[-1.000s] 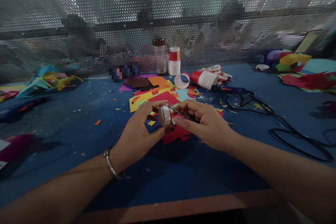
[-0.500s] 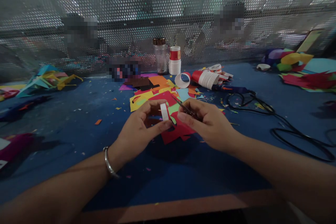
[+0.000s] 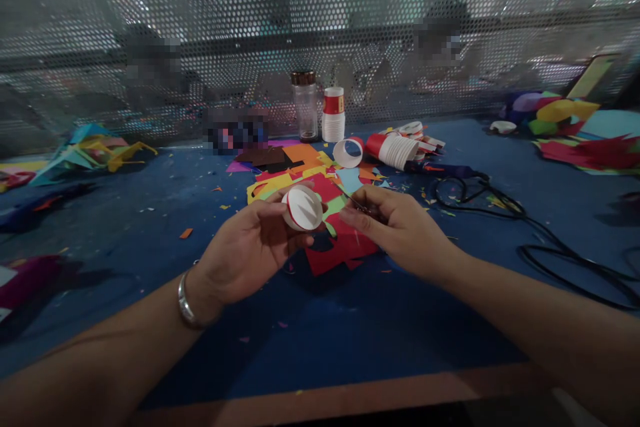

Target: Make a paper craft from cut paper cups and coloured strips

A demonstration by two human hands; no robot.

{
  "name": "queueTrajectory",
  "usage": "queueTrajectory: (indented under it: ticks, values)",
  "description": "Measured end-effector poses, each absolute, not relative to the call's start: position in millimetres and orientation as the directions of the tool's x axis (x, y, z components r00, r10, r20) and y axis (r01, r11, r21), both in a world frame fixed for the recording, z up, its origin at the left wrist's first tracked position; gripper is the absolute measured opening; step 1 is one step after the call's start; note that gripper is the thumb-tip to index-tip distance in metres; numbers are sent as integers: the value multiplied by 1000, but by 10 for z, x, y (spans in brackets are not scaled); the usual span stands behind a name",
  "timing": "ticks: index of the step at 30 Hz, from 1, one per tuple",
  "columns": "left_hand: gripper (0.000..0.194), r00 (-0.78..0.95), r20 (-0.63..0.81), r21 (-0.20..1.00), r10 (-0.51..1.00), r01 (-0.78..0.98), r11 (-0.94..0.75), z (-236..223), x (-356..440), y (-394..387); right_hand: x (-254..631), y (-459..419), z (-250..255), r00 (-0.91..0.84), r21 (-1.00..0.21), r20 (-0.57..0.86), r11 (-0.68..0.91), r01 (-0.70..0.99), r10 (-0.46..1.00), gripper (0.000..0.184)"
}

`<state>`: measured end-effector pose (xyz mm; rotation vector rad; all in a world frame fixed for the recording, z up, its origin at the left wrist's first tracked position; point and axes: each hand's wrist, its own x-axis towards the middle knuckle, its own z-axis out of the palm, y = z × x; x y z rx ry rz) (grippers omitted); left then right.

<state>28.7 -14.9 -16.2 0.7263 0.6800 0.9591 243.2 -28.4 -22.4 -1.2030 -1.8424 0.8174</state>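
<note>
In the head view, my left hand point(image 3: 243, 250) holds the short cut-off bottom of a paper cup point(image 3: 304, 208) between thumb and fingers. Its white round side faces up towards me, with a thin red band along the edge. To the right, my right hand point(image 3: 407, 227) is closed around dark scissors point(image 3: 354, 201), whose blades point up and left, apart from the cup piece. The handles are mostly hidden by my fingers. Beneath both hands lies cut red paper point(image 3: 340, 255) with light green scraps point(image 3: 334, 207) on it.
Behind are a cup ring point(image 3: 348, 153), a toppled paper cup stack point(image 3: 395, 150), an upright stack point(image 3: 333, 117) and a glass bottle point(image 3: 305, 110). A corded tool point(image 3: 443, 170) trails black cable at right. Coloured paper point(image 3: 575, 147) lies right; a perforated metal screen point(image 3: 280, 33) stands behind.
My left hand has turned the cup piece from edge-on to showing its round white face, and moved slightly left. My right hand has barely moved, still holding the scissors.
</note>
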Motion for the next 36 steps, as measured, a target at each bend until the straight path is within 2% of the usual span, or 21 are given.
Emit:
queueTrajectory:
  ticks: [4,9,14,19,25,31,36]
  values:
    - [24,420,-124,810,899,-481,336,-189,271,-129,2437,-300,-228,-263,-845,248,341,411,932,32]
    - [25,453,-167,808,876,-447,385,-159,259,-128,2423,-351,-218,-292,-867,206,313,388,934,41]
    - [25,374,-304,777,876,-435,455,-72,300,-165,2411,-375,-208,-317,-876,204,317,364,926,46]
    - [32,291,-417,741,861,-439,508,-18,340,-190,2404,-374,-202,-319,-879,225,333,342,921,41]
    - [34,304,-393,755,868,-432,494,-28,348,-197,2384,-380,-186,-344,-871,261,374,318,902,30]
    - [43,347,-395,750,851,-413,517,-20,356,-226,2402,-352,-203,-300,-853,212,326,408,930,38]
    - [30,396,-346,765,850,-405,500,-35,332,-225,2410,-341,-209,-286,-829,208,323,457,936,41]
